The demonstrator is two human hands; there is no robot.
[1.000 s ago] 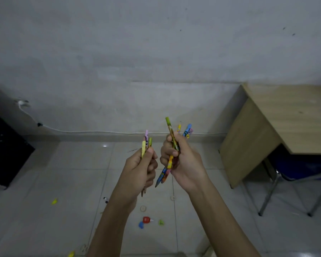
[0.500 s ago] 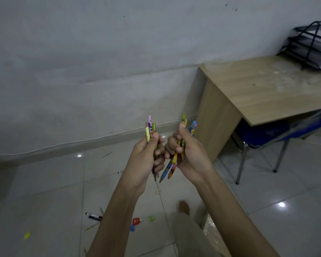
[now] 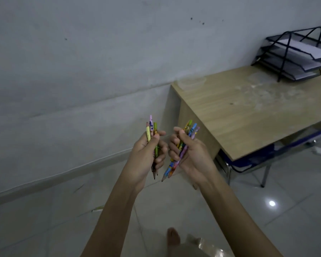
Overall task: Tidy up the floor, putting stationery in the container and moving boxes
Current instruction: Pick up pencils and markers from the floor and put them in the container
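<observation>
- Plain office or study room: wooden desk (image 3: pixel 248 112) far right, black mesh paper tray (image 3: pixel 293 56) on it.
- Blue chair (image 3: pixel 248 160) under the desk, tiled floor (image 3: pixel 44 219), bare grey wall (image 3: pixel 82 52).

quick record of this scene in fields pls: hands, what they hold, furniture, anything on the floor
left hand: grips a bunch of pencils, tips down
right hand: grips a second bunch of pencils, tips down
hands: apart, side by side
desk: wooden, right, against the wall
on desk: black mesh paper tray at far end; faint clear container near corner
under desk: blue chair
floor: one stray pencil left of the left forearm
</observation>
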